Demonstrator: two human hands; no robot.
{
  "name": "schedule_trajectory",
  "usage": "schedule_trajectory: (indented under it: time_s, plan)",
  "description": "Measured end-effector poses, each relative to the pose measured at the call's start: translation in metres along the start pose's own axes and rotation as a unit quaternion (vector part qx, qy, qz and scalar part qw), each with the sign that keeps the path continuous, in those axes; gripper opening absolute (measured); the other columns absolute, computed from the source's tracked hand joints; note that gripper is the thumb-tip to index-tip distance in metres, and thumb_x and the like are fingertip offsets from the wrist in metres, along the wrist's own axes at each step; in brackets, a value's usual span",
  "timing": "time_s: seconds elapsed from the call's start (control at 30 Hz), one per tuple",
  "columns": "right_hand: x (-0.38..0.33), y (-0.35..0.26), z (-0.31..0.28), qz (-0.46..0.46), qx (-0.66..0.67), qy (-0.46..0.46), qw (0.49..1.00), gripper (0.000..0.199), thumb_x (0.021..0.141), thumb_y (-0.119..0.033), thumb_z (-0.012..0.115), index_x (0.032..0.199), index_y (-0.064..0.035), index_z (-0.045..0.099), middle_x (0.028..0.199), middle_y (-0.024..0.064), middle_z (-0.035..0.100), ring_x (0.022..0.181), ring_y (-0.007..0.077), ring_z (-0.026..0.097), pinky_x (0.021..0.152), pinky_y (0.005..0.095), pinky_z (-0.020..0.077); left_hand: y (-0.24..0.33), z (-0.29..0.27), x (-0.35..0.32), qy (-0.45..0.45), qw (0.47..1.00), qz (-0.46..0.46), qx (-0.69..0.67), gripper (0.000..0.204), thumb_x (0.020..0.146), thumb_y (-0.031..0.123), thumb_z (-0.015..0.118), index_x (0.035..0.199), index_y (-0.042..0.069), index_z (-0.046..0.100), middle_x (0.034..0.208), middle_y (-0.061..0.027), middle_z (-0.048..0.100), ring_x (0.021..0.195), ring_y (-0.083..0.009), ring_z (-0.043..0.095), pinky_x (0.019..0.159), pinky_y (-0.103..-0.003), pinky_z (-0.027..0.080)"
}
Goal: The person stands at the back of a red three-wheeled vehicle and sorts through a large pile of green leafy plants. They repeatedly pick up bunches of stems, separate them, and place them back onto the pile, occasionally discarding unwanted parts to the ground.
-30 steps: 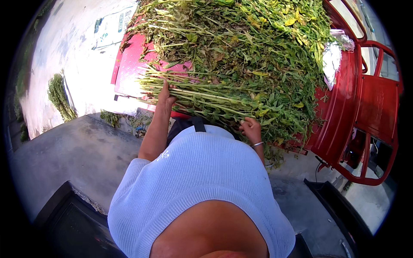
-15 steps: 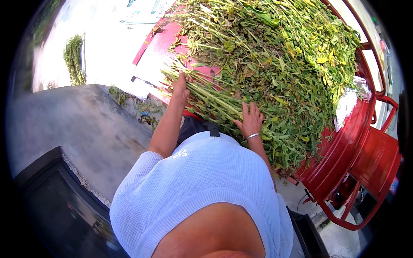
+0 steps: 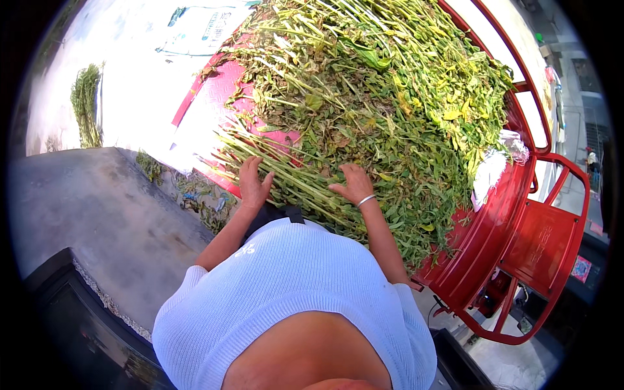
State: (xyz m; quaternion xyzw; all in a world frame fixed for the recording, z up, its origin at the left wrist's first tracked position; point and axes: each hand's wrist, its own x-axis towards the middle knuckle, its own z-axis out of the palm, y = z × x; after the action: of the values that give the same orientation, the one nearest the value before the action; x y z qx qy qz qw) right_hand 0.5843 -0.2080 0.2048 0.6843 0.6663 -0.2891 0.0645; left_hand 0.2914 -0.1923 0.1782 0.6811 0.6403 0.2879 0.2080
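Observation:
A loose bundle of green leafy stalks point(image 3: 296, 179) lies across the near edge of a red cargo bed point(image 3: 218, 97). Its cut ends point left and its leaves run to the right. At the cut-end side my left hand point(image 3: 255, 184) rests against the stalks, thumb spread from the fingers. My right hand point(image 3: 354, 184), with a silver bangle at the wrist, lies on the bundle farther along, its thumb and fingers apart. Neither hand is closed round the stalks. Behind them a large heap of similar cut plants point(image 3: 390, 110), partly yellowed and wilted, covers most of the bed.
Red metal rails point(image 3: 559, 195) rise at the right, beside a crumpled white cloth point(image 3: 489, 174). On the ground at the left stand a bunch of stalks point(image 3: 86, 107) and a printed sack point(image 3: 201, 31). A grey concrete slab point(image 3: 97, 201) borders leaf litter point(image 3: 201, 201).
The view has shifted, so the scene sits farther left. My left hand has loosened from the cut ends and come back toward me. My right hand remains on the stalks.

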Motion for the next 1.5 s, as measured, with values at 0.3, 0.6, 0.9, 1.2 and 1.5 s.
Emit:
schedule_trajectory:
  time_s: [0.3,0.6,0.9,1.2,1.5]
  plan:
    - [0.124,0.037,-0.057,0.109,-0.214,0.133,0.962,0.072,0.06,-0.026,0.079,0.12,-0.012,0.042,0.117,0.0106,0.048,0.101,0.0279,0.05,0.08,0.0432,0.044,0.005,0.09,0.104,-0.177,0.727,-0.368,-0.552,0.038,0.086,0.012,0.06,0.12,0.002,0.047,0.121,-0.0113,0.048,0.11,-0.0246,0.051,0.09,-0.035,0.047]
    - [0.095,0.066,-0.099,-0.004,-0.153,0.158,0.976,0.046,0.056,-0.012,0.076,0.097,-0.0113,0.055,0.095,0.0097,0.053,0.088,0.0295,0.055,0.075,0.0389,0.0472,0.043,0.118,0.198,-0.101,0.564,-0.384,-0.724,0.035,0.09,0.028,0.055,0.12,0.014,0.045,0.113,-0.0035,0.052,0.103,-0.0185,0.052,0.085,-0.038,0.044]
    - [0.04,0.149,-0.157,-0.026,-0.016,0.283,0.959,0.051,0.061,0.009,0.061,0.109,-0.0065,0.054,0.121,0.0173,0.049,0.102,0.0354,0.053,0.082,0.0395,0.0466,0.108,0.07,0.214,-0.125,0.801,-0.202,-0.549,0.033,0.095,0.026,0.045,0.123,0.009,0.048,0.114,-0.0053,0.056,0.1,-0.0142,0.054,0.082,-0.031,0.046]
    - [0.013,0.146,-0.156,-0.02,0.08,0.32,0.944,0.044,0.067,0.009,0.052,0.107,-0.0093,0.056,0.106,0.0165,0.056,0.098,0.0345,0.055,0.082,0.0387,0.0459,0.056,0.095,0.182,-0.076,0.568,-0.355,-0.739,0.039,0.098,0.031,0.032,0.13,0.01,0.039,0.122,-0.0078,0.052,0.095,-0.0163,0.053,0.085,-0.034,0.046]
    - [0.045,0.121,-0.15,0.054,-0.111,0.231,0.965,0.064,0.065,-0.021,0.076,0.12,-0.0098,0.045,0.113,0.0126,0.05,0.102,0.0325,0.05,0.082,0.0447,0.0463,0.028,0.116,0.157,-0.085,0.54,-0.374,-0.749,0.03,0.096,0.025,0.04,0.118,0.006,0.047,0.116,-0.0089,0.056,0.087,-0.0126,0.054,0.078,-0.03,0.046]
